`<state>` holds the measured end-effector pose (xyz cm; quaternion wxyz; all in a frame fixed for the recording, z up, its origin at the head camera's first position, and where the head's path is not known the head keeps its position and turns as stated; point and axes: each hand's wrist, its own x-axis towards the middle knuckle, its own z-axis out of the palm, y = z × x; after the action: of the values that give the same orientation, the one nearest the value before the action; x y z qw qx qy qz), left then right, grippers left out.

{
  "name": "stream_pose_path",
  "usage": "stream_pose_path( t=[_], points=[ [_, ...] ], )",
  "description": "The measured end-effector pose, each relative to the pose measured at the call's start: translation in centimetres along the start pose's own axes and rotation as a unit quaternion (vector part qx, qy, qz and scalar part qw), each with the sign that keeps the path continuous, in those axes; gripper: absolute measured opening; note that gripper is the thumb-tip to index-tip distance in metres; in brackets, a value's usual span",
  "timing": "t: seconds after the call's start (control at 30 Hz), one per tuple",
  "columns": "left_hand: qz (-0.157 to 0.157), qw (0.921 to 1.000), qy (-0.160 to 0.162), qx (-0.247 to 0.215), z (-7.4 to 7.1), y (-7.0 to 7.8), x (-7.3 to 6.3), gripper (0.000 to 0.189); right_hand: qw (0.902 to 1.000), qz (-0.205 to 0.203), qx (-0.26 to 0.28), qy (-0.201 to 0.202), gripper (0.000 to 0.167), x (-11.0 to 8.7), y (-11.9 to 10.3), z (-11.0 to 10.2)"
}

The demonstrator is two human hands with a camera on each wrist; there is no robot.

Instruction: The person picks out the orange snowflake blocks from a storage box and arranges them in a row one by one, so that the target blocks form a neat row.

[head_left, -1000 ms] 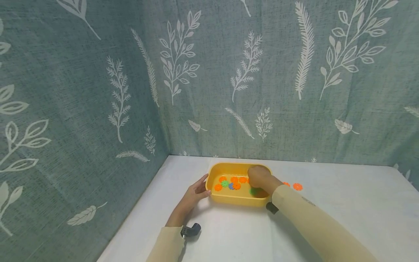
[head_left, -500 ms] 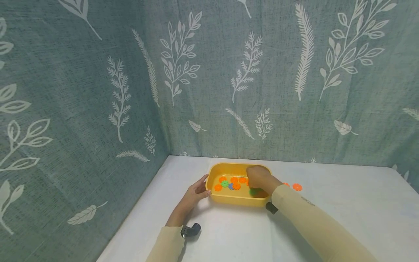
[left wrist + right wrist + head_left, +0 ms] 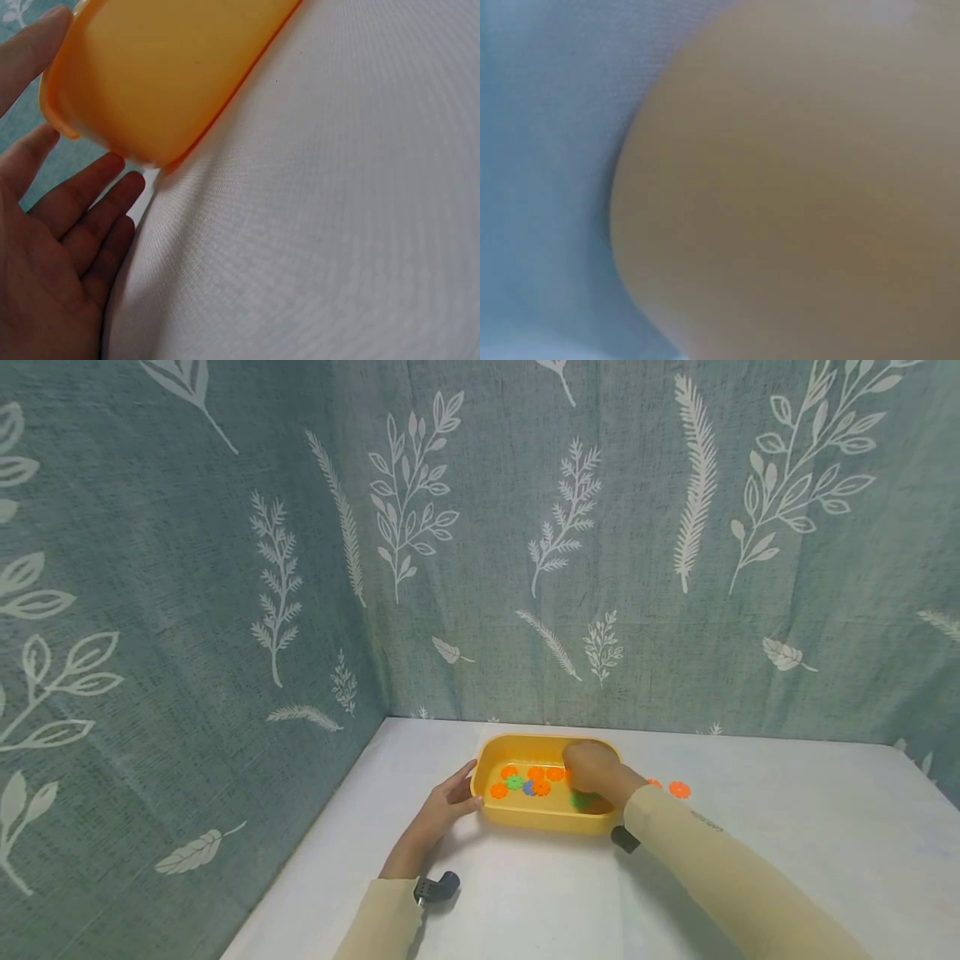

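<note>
A yellow plastic tub (image 3: 543, 821) stands on the white-covered table, holding several flower-shaped plastic discs: orange discs (image 3: 498, 791), a green disc (image 3: 514, 782) and a blue disc (image 3: 529, 788). My left hand (image 3: 441, 810) rests at the tub's left end, thumb and fingertips touching it. In the left wrist view the fingers of that hand (image 3: 67, 240) are spread and fairly straight against the tub (image 3: 165, 82). My right hand (image 3: 596, 768) reaches down into the tub's right part, over a green disc (image 3: 581, 800). Its fingertips are hidden, so any grip cannot be seen.
Right of the tub, orange discs (image 3: 679, 789) lie on the white cloth (image 3: 525, 893), one partly behind the right forearm. A leaf-patterned curtain (image 3: 487, 568) closes off the back and left. The right wrist view is filled by a blurred, tan rounded surface (image 3: 795, 202).
The right hand has shifted very slightly left inside the tub. Left hand, tub and discs stay as they were; the head view has turned a little.
</note>
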<state>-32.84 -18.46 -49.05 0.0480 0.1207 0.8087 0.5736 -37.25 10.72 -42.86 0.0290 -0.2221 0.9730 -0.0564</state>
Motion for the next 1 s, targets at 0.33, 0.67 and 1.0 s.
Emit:
stream_pose_path(
  t=[0.33, 0.67, 1.0],
  points=[
    [0.003, 1.0, 0.007, -0.002, 0.0, -0.8, 0.3, 0.075, 0.9975, 0.001, 0.069, -0.015, 0.024, -0.5, 0.7, -1.5],
    [-0.004, 1.0, 0.008, -0.001, 0.2, 0.7, -0.4, 0.071, 0.9964, -0.023, 0.081, 0.0, 0.031, -1.4, 0.8, -3.4],
    [-0.011, 0.9999, 0.011, -0.008, 0.1, -0.3, 0.0, 0.075, 0.996, -0.062, 0.064, 0.01, 0.033, -3.0, 1.7, -4.9]
  ],
)
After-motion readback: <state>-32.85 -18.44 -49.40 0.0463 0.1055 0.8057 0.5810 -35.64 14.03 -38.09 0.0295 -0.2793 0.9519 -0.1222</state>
